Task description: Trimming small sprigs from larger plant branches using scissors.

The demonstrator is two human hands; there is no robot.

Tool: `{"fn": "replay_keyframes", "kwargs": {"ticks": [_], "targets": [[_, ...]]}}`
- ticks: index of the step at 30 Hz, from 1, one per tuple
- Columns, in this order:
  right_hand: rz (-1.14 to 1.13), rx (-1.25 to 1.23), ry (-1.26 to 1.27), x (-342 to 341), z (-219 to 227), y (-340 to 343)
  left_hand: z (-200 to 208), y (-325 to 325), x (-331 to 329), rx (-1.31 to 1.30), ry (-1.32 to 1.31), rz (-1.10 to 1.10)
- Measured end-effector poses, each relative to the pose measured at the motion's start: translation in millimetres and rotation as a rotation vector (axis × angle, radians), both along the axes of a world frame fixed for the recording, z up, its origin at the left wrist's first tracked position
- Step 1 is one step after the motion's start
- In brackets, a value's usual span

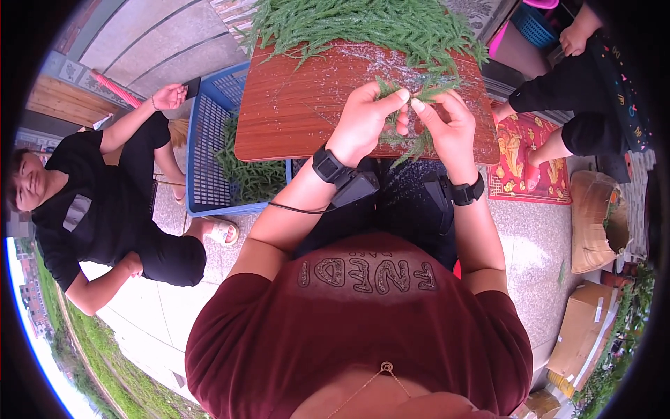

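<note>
Above the near edge of a reddish-brown tabletop (286, 105), my left hand (363, 120) and my right hand (450, 129) meet at a green feathery sprig (438, 89). Both pinch it between thumb and fingers, close together. Parts of the sprig stick out past my right fingers and hang between my hands; the spot where the fingertips grip is partly hidden. A big heap of similar green sprigs (363, 28) covers the far part of the table. Whitish and green crumbs are scattered on the wood.
Left of the table stands a blue plastic crate (202, 153) with more green sprigs (248, 171) inside. A seated person in black (105, 202) holds a dark flat object (192, 87). At right, another person's legs (551, 146) are by a red patterned mat (551, 188), near cardboard boxes (578, 328).
</note>
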State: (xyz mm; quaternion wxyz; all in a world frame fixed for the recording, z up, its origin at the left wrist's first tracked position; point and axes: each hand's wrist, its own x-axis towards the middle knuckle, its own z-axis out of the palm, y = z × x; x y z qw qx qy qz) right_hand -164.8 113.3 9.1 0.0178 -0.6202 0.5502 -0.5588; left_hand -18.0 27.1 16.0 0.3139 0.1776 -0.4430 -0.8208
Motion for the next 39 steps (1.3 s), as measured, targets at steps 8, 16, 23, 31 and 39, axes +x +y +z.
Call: {"fn": "replay_keyframes", "kwargs": {"ticks": [8, 16, 23, 31, 39], "targets": [[0.213, 0.209, -0.858, 9, 10, 3, 6, 1, 6, -0.387, -0.122, 0.121], [0.148, 0.079, -0.053, -6, 10, 5, 13, -6, 16, -0.125, 0.013, -0.080], [1.008, 0.536, -1.169, -27, -12, -4, 15, -5, 13, -0.261, 0.018, -0.209], [0.446, 0.530, -0.614, -6, 3, -1, 11, -7, 15, -0.459, -0.207, -0.030], [-0.247, 0.000, 0.148, 20, -15, -11, -2, -10, 2, -0.400, -0.324, 0.158]]}}
